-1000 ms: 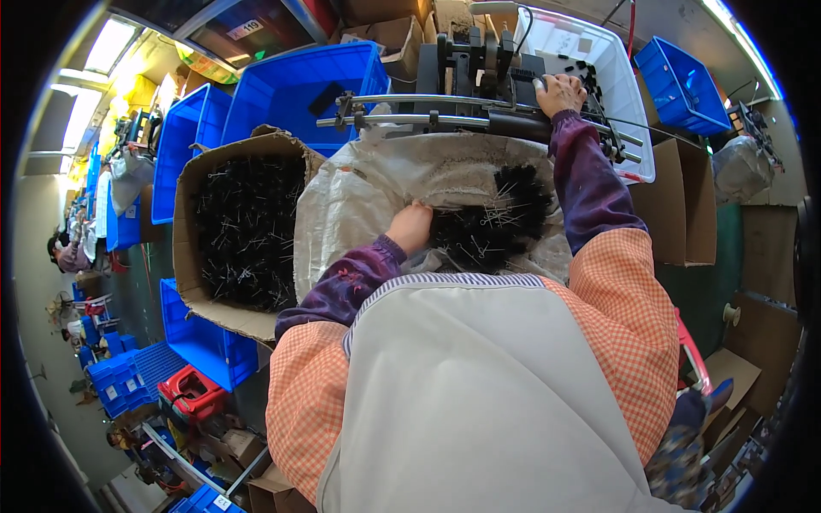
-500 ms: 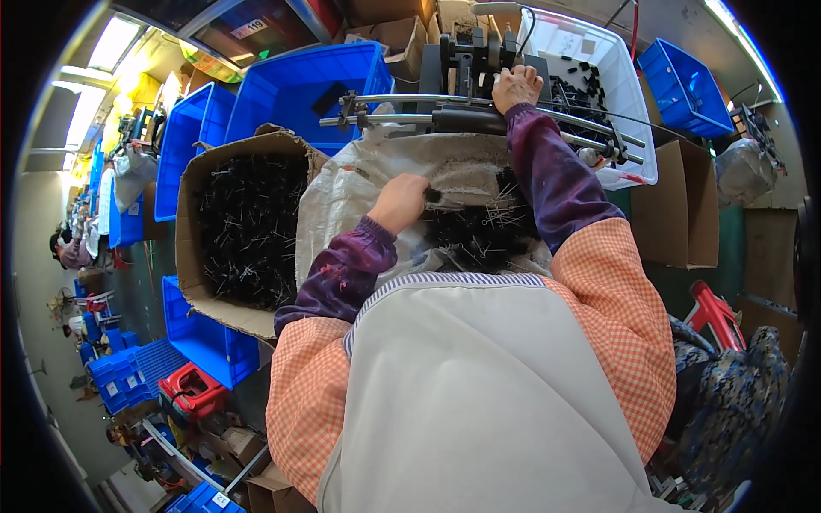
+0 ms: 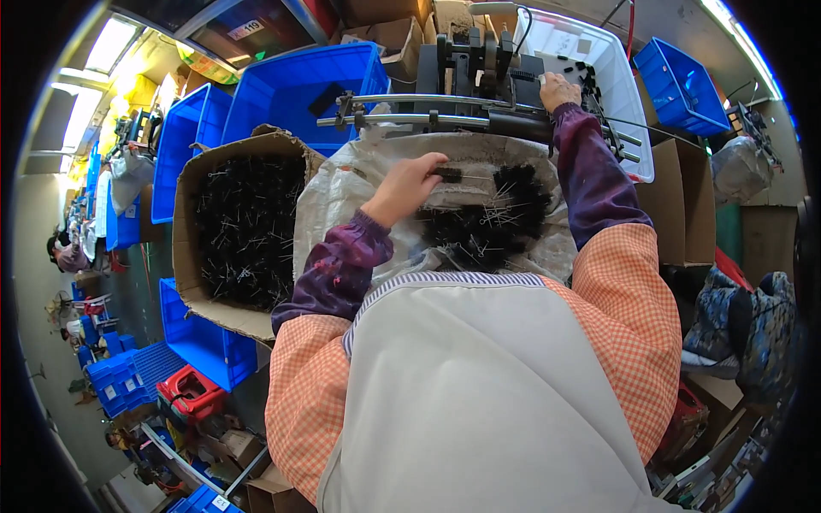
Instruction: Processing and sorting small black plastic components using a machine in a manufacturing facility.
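left hand (image 3: 409, 181) – one black part (image 3: 448, 174) | right hand (image 3: 558, 90) – machine (image 3: 479, 64)

Woven sack, matt black plastic, bare metal rods

The white sack (image 3: 359, 201) is coarse woven cloth; the black parts (image 3: 487, 224) look matt plastic with thin shiny metal pins; the machine's rods (image 3: 410, 120) are smooth bright metal; the cardboard box (image 3: 184, 197) is rough brown paperboard; the blue bins (image 3: 291, 85) are glossy plastic.
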A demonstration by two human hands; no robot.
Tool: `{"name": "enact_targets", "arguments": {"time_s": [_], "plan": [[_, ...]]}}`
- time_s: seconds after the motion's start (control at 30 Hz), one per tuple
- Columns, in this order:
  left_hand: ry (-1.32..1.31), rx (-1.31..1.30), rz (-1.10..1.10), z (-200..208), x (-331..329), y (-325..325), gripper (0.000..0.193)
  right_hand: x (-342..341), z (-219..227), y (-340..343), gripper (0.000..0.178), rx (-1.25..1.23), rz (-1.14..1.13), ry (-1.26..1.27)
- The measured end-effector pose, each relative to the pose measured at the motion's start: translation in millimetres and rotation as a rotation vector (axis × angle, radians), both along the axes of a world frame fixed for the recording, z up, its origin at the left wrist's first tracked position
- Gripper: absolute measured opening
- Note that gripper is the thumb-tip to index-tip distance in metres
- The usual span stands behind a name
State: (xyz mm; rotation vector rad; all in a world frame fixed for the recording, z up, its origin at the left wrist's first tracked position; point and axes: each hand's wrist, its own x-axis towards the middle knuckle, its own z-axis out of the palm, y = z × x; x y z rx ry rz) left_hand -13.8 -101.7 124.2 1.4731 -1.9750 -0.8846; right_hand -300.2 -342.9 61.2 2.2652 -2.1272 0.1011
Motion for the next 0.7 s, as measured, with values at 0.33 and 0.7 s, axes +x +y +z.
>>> {"name": "enact_targets", "arguments": {"time_s": [0.33,0.7], "plan": [[0.037,-0.294,-0.065,9.8,-48.5,-32.5,0.027,-38.9,46.2,41.3,0.035,-0.145,0.381,-0.383],[-0.264,-0.149,-0.122,-44.2,-105.4,-42.5,0.055,0.0,11.2,39.7,0.025,-0.202,0.323,-0.423]]}}
